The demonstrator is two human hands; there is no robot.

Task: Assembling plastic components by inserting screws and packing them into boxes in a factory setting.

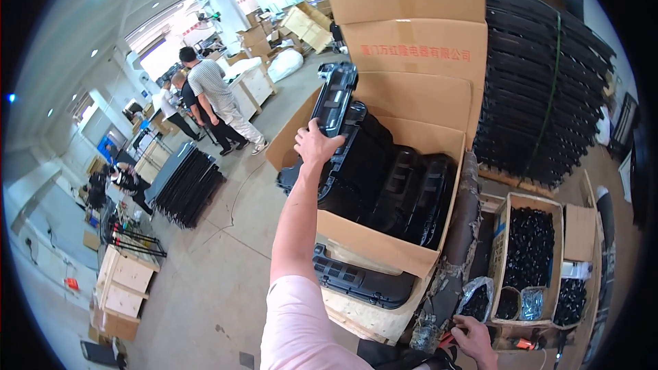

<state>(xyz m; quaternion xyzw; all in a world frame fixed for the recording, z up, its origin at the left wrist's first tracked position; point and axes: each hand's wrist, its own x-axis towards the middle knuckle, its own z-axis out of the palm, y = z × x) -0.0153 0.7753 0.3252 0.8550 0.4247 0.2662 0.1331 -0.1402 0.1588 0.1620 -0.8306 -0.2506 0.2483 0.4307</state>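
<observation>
My left arm reaches forward over a large open cardboard box (373, 238). The fingers of my left hand (319, 145) are closed on the lower end of a long black plastic housing (336, 99), tilted up at the box's left side. More black molded housings (401, 181) stand packed inside the box. At the lower right my right hand (474, 341) is curled around a red-handled tool (448, 337); its working end cannot be made out. Below the box, another black housing (363, 279) lies on a wooden surface.
Right of the box is a carton (502, 260) of small black parts, with a clear bag (532, 303) in it. A tall stack of black panels (534, 89) rises behind. Panels (184, 181) are stacked on the floor at left. Several people (212, 85) stand farther back.
</observation>
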